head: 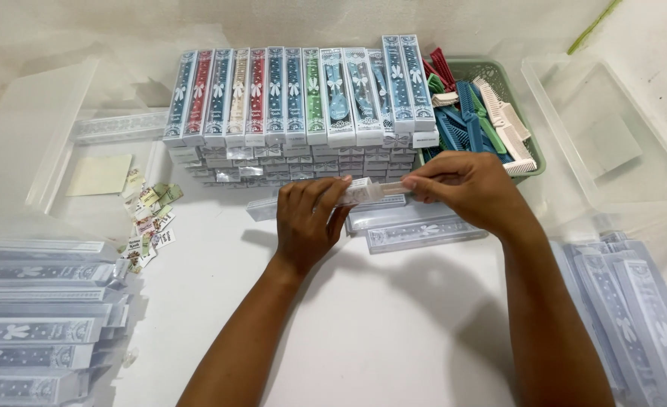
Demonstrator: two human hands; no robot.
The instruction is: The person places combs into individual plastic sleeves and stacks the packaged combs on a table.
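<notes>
On the far left of the white table [393,332] lies a pile of flat clear sleeves [36,324] with white bows on them. Just past them sits a small heap of little paper tags [149,222]. At the back stands a long stack of packed comb boxes [296,105], in blue, red, cream and green, piled in rows. In front of the stack, the left hand [308,218] holds one end of a clear box [367,191], with its fingers [333,197] wrapped tight around it. The box is up off the table, between both hands. Under it lie a few more clear boxes [416,230] flat on the table. The right hand [469,188] pinches the other end of the held box, fingers closed on it. Behind that hand is a green basket [525,124] full of loose combs [476,117] in blue, white, green and red. On the far right are an empty clear tub [612,128] and more flat sleeves [634,309].
</notes>
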